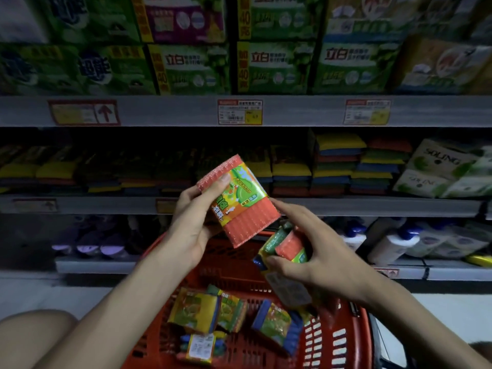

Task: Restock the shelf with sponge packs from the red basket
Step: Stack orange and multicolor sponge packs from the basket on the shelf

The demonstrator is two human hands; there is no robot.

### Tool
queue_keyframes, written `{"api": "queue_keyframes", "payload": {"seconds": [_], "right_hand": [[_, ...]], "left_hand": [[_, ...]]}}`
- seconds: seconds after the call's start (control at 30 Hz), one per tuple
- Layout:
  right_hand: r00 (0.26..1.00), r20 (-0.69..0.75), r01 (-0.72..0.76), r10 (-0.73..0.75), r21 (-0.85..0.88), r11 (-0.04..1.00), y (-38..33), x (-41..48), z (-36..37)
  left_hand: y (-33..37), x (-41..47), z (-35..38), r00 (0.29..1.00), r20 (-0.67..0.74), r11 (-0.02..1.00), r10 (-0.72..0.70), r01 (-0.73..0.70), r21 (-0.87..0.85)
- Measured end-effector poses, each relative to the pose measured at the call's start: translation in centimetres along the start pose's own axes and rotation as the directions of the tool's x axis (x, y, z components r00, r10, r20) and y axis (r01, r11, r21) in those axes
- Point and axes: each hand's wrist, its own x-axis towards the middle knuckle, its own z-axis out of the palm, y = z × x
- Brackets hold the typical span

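Top-shelf cartons (274,67) blurred; red basket (343,339) cut off below, far rim behind both arms

At mid-frame the left hand (195,219) holds up an orange sponge pack (239,201) with a green label, thumb across its upper left corner. Just right and lower, the right hand (316,259) clutches several more sponge packs (286,251). Below both, the red basket (335,339) holds loose packs (231,315). Behind, the middle shelf (372,206) carries stacked coloured sponges (338,161); green boxes (277,67) fill the top of the frame.
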Motion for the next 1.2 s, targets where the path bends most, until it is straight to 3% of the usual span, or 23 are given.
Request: {"api": "queue_keyframes", "payload": {"seconds": [0.13, 0.4, 0.57, 0.73, 1.2], "right_hand": [[1.000, -0.006, -0.001, 0.001, 0.076, 0.997, 0.0, 0.2, 0.4], [0.999, -0.022, -0.038, 0.046, 0.274, 0.961, 0.1, 0.0, 0.1], [0.996, -0.046, -0.064, 0.080, 0.269, 0.961, -0.1, -0.2, -0.1], [0.993, -0.076, -0.066, 0.094, 0.312, 0.948, -0.4, -0.5, -0.4], [0.990, -0.110, -0.046, 0.090, 0.354, 0.934, -1.3, -0.9, 0.1]], "left_hand": [[-0.3, -0.6, 0.5, 0.995, 0.084, 0.998, 0.049, -0.051, 0.021], [-1.1, -2.4, 0.5, 0.947, 0.317, 0.953, 0.044, -0.135, 0.271], [-1.1, -1.9, 0.2, 0.956, 0.284, 0.943, 0.075, -0.160, 0.292], [-1.2, -1.3, 0.3, 0.977, 0.153, 0.951, 0.146, -0.181, 0.252], [-2.2, -1.9, 2.1, 0.946, 0.116, 0.924, 0.303, -0.322, 0.207]]}}
